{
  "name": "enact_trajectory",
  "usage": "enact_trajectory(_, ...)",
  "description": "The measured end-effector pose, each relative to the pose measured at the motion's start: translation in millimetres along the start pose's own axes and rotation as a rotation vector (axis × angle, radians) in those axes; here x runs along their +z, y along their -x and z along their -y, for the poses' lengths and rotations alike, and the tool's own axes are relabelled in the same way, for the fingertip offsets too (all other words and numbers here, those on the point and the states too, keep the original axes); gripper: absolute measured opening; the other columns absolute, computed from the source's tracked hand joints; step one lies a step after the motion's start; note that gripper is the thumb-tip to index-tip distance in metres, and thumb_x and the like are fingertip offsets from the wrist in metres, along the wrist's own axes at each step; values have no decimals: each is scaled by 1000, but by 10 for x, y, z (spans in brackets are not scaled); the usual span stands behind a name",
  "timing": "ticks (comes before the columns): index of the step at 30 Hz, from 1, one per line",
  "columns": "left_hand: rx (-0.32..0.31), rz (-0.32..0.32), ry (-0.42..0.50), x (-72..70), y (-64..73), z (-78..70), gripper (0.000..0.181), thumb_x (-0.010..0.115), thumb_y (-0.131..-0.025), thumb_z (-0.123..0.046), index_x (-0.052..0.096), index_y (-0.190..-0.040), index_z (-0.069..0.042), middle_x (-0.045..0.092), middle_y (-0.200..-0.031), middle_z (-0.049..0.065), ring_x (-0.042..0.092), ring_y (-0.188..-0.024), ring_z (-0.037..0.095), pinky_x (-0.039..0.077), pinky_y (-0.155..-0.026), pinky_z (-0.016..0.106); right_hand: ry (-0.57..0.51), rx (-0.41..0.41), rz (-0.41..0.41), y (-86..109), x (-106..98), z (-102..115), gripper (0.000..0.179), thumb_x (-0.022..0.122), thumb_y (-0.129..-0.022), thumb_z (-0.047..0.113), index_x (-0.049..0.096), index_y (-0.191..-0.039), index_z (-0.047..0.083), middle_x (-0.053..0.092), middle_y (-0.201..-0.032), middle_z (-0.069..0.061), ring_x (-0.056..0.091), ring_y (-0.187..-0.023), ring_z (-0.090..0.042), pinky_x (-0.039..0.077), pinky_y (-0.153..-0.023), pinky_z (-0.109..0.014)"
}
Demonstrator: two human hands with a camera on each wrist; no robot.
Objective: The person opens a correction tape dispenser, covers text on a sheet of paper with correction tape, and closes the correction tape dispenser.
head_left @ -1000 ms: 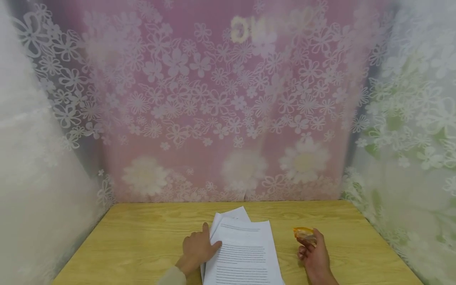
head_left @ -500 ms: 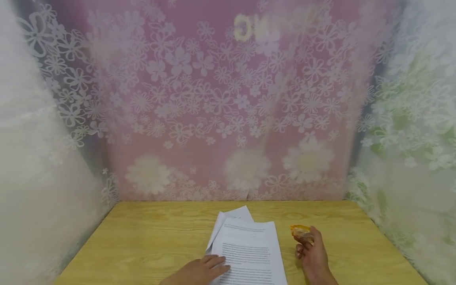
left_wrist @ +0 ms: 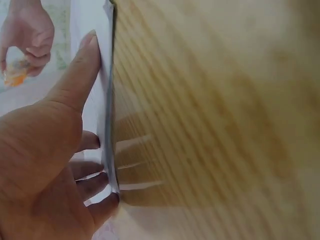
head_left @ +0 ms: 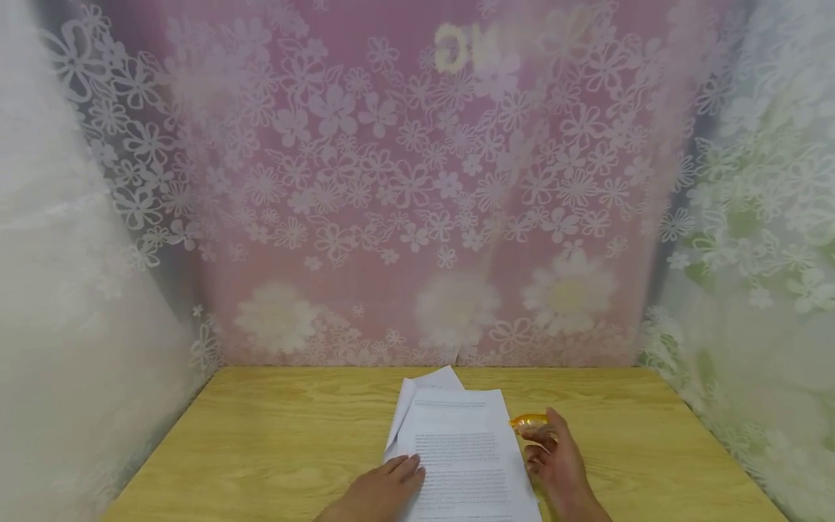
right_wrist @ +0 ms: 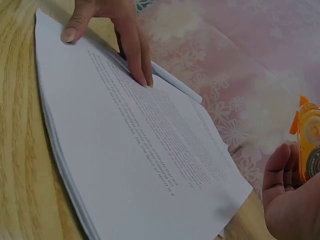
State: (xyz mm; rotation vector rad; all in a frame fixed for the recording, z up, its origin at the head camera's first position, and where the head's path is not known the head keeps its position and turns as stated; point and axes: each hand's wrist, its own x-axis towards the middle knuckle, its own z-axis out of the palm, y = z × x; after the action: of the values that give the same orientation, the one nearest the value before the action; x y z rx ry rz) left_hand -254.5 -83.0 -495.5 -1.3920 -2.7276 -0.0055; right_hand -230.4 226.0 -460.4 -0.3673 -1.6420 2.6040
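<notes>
A stack of printed paper sheets (head_left: pixel 457 449) lies on the table, with a sheet at its upper left folded over. Along the stack's left edge my left hand (head_left: pixel 381 491) rests, thumb and fingers touching the paper; the left wrist view shows the thumb (left_wrist: pixel 80 70) stretched over the top sheet. My right hand (head_left: pixel 559 464) holds an orange see-through correction tape dispenser (head_left: pixel 530 422) just off the stack's right edge. A round reel shows inside the dispenser (right_wrist: pixel 311 142) in the right wrist view, its orange tip pointing away from the palm.
The yellow wood-grain table (head_left: pixel 293 428) extends to both sides of the paper. A pink floral curtain (head_left: pixel 365 217) hangs behind it, with pale sheeting (head_left: pixel 72 326) on the left and green-white sheeting (head_left: pixel 757 290) on the right.
My left hand has come down from the upper left edge of the stack to its lower left. My right hand has moved left with the correction tape, closer to the paper.
</notes>
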Motion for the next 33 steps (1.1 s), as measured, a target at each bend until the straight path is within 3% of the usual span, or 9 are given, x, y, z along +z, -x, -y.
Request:
enact_trajectory(4,-68,-5,-14,-39,-38,-7,87,62,-73,-73,51,-138,-16,43,-140,18,43,-127,32,49,-86,36,95,-51,-41,-49,112,-55,34,57,-94,43,56,-93,9,60,-74,3,50,-56,-7,44,-49,-22)
enact_trajectory(8,-60,-25,-44,-69,-77,10,84,63,-71,-74,52,-132,-18,47,-131,17,48,-119,29,49,-83,34,187,-45,-111,-121,244,-105,44,69,-87,39,45,-104,7,58,-69,3,50,-54,-7,46,-49,-23)
enact_trajectory(13,-50,-30,-82,-89,-141,-13,87,63,-69,-76,51,-131,-17,50,-116,11,50,-104,20,49,-71,27,244,-19,-128,-199,407,-163,62,67,-86,48,36,-118,4,56,-76,0,54,-59,-9,50,-53,-25)
enact_trajectory(17,-112,62,-109,-121,-167,-39,99,62,-67,-78,45,-140,-13,49,-127,13,48,-115,24,49,-78,29,264,-17,-111,-297,604,-263,79,65,-84,55,30,-130,0,57,-91,-7,60,-65,-12,53,-58,-27)
enact_trajectory(19,-129,79,-147,-133,-175,-55,100,63,-67,-78,47,-138,-10,48,-131,13,48,-119,25,49,-80,28,286,-36,-99,-363,713,-334,81,66,-84,53,28,-132,-1,57,-96,-10,60,-66,-13,54,-59,-27)
enact_trajectory(23,-132,82,-227,-127,-192,-82,97,64,-66,-78,52,-133,-9,47,-135,13,48,-119,24,50,-77,26,359,-102,-108,-496,900,-485,83,69,-84,49,25,-133,-3,58,-92,-13,60,-62,-13,54,-58,-28)
enact_trajectory(27,-139,91,-251,-124,-211,-95,96,65,-65,-77,51,-133,-10,47,-136,12,47,-118,21,50,-75,25,433,-163,-138,-624,1029,-619,83,72,-83,44,25,-134,-2,59,-82,-11,59,-56,-12,53,-55,-26)
enact_trajectory(33,-141,85,-280,-153,-198,-103,99,64,-64,-79,52,-133,-8,49,-135,13,44,-120,22,47,-82,22,591,-173,-157,-708,1129,-810,85,69,-85,47,24,-136,-3,62,-74,-10,57,-49,-12,49,-52,-25)
